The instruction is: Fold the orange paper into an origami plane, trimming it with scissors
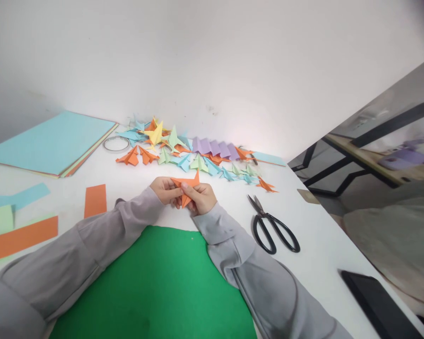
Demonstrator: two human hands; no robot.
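Both hands pinch one folded orange paper plane [188, 182], held just above the table beyond the green mat [155, 282]. My left hand [165, 190] grips its left side, fingers curled under. My right hand [204, 195] holds the right side, its thumb pressed on the paper's middle. A pointed tip sticks up between the hands, and another points down. Behind them, small folded planes lie in rows, among them an orange one [128, 157], a green one [199, 163] and a yellow one [156, 134]. The fingers hide part of the held paper.
Open black-handled scissors [268, 223] lie right of my right forearm. A dark flat device [378, 301] rests near the right edge. At left are a stack of coloured sheets [53, 141], a tape roll [116, 144], an orange rectangle [95, 200] and an orange strip [24, 238]. A purple pleated paper [215, 148] stands near the wall.
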